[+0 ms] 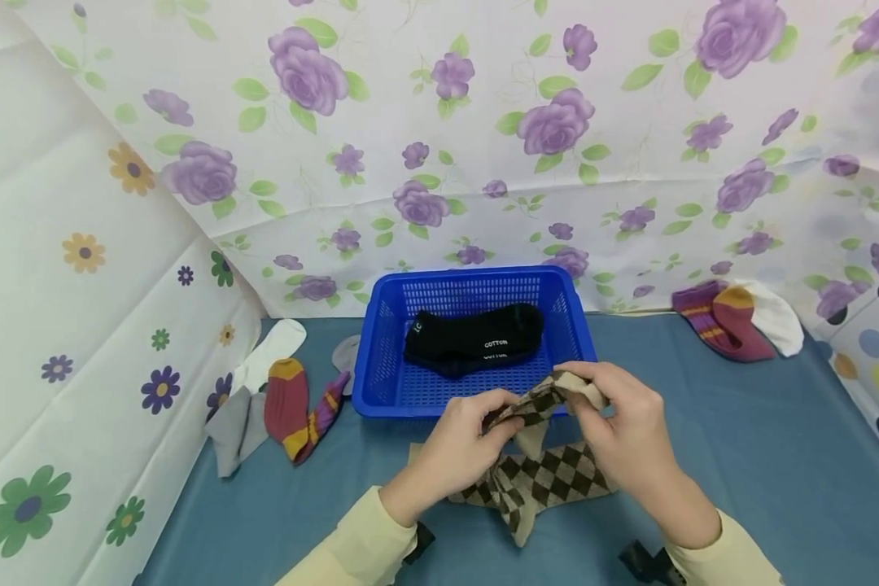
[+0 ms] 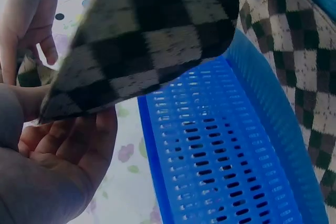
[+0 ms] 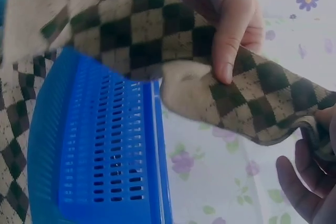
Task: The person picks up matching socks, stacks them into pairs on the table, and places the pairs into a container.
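Both hands hold a brown and beige checkered sock point(image 1: 540, 407) above the table, just in front of the blue basket. My left hand point(image 1: 463, 435) pinches it near its middle, with part of the sock hanging below. At the other end my right hand point(image 1: 623, 423) grips the beige edge between thumb and fingers. In the right wrist view the checked fabric point(image 3: 152, 30) stretches between the hands, a beige patch point(image 3: 184, 85) showing. A second checkered sock point(image 1: 567, 476) lies on the table beneath the hands.
The blue basket point(image 1: 476, 407) holds black socks point(image 1: 476, 338) lettered "COTTON". At left lie white point(image 1: 274, 350), grey point(image 1: 227, 431) and maroon-yellow socks point(image 1: 287, 403); a striped sock point(image 1: 327, 411) lies beside them. Maroon point(image 1: 740, 325) and white socks point(image 1: 776, 317) lie at the right back, by the floral wall.
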A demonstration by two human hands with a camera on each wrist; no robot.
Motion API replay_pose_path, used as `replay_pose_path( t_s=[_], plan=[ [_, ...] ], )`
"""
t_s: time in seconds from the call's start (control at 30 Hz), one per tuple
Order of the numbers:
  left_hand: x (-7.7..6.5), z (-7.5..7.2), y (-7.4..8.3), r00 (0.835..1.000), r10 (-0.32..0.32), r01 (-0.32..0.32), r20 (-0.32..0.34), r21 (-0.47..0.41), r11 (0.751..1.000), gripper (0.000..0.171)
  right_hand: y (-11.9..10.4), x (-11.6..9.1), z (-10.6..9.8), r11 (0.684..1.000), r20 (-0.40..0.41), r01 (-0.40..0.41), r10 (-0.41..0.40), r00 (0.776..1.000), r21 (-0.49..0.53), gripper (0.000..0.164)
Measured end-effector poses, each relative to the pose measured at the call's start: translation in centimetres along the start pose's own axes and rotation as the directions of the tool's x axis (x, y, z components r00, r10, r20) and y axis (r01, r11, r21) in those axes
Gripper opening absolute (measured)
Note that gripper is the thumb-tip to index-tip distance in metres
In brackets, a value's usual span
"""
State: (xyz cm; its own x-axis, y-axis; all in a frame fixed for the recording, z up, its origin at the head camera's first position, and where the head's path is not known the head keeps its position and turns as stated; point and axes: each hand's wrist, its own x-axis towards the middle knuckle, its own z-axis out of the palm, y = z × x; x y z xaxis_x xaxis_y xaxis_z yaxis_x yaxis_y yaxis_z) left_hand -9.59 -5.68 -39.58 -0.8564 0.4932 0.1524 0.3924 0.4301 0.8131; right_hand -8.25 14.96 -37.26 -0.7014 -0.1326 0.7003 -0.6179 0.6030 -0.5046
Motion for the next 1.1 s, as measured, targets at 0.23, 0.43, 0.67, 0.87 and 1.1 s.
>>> replay_pose_path(
  t_s=[0.23,0.43,0.67,0.87,1.1],
  plan=[
    [0.5,-1.3,1.5,0.997,0.081,-0.081,-0.009,-0.023,0.996,0.02,-0.3,0.2,0.8,0.994,0.059,0.036,-0.042,0.997,0.101,0.035],
    [0.9,-2.2,2.7,0.988,0.127,-0.133,-0.086,-0.074,0.988,0.019,-0.4,-0.7,1.7,0.985,0.125,-0.083,0.064,0.99,0.154,0.066],
    [0.9,-2.5,3.4,0.977,0.127,-0.15,-0.169,-0.134,0.98,0.023,-0.1,-2.1,2.7,0.971,0.279,-0.169,0.118,0.953,0.166,0.056],
    [0.9,-1.3,3.2,0.945,0.244,-0.258,-0.216,-0.037,0.965,0.028,-0.2,-1.3,2.5,0.965,0.141,-0.148,0.119,0.983,0.217,0.032],
    [1.1,-0.4,2.1,0.961,0.214,-0.238,-0.178,-0.128,0.963,0.056,-0.8,0.1,1.7,0.94,0.075,-0.132,0.114,0.991,0.314,0.029]
  ],
)
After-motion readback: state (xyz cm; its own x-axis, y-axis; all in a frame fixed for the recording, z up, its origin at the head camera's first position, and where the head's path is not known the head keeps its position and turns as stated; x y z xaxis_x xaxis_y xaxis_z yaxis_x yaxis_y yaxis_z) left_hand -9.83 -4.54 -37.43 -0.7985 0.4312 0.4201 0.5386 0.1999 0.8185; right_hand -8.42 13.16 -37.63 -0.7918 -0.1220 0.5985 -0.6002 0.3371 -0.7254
